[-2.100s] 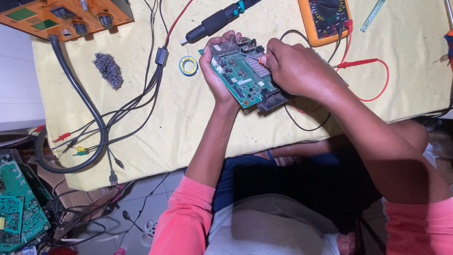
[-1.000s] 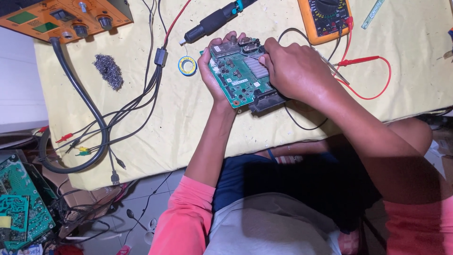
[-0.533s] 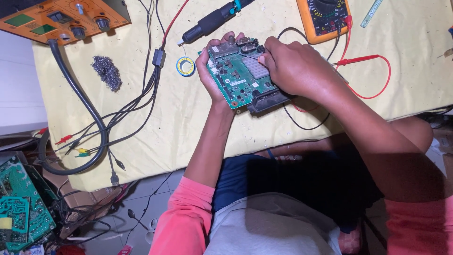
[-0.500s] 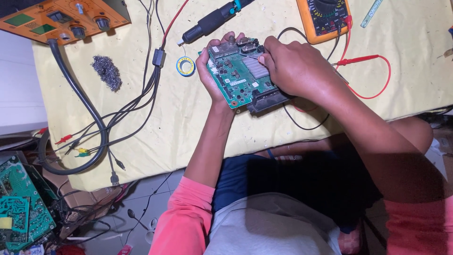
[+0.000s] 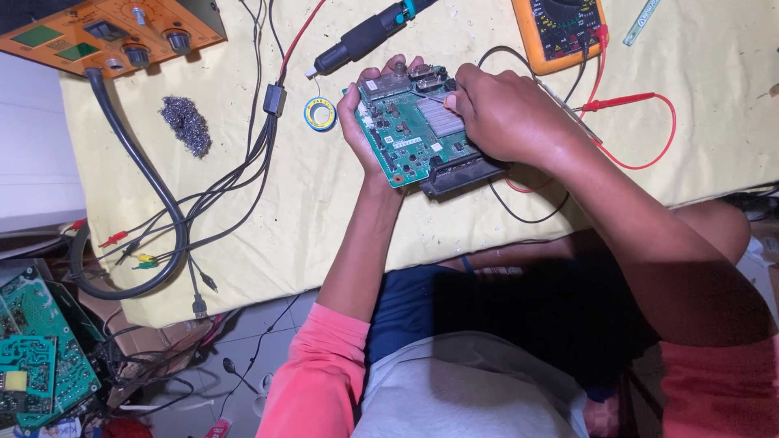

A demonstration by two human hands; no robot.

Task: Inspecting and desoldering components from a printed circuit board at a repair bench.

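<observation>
Board (image 5: 410, 130): green circuit board, held tilted above the yellow table (image 5: 324, 235), between both hands.
Left hand (image 5: 361, 134): wraps the board's left edge from beneath; fingertips show past the top edge; closed on the board.
Right hand (image 5: 507, 118): covers the board's right side, fingers pinched at the silver heatsink (image 5: 442, 118); what the pinch holds cannot be told.
Tape roll (image 5: 320, 113): just left of the left hand.
Multimeter (image 5: 560, 28): above the right hand.
</observation>
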